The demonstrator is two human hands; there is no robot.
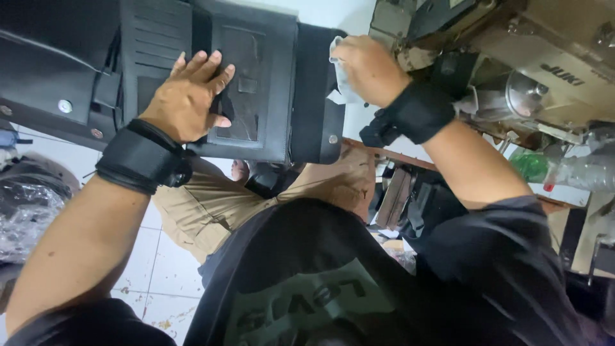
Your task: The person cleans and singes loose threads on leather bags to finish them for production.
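A black leather-like bag (269,83) with stitched panels and a rivet lies in front of me, resting over my lap. My left hand (189,96) presses flat on its front panel, fingers spread, a black band on the wrist. My right hand (365,67) is closed on a white cloth (339,77) held against the bag's right side edge. That wrist also wears a black band.
A beige industrial sewing machine (544,70) stands at the right on a wooden table edge (397,157). A green spool (532,163) sits beneath it. Black bags in plastic wrap (25,205) lie at the left on a white tiled floor (160,282).
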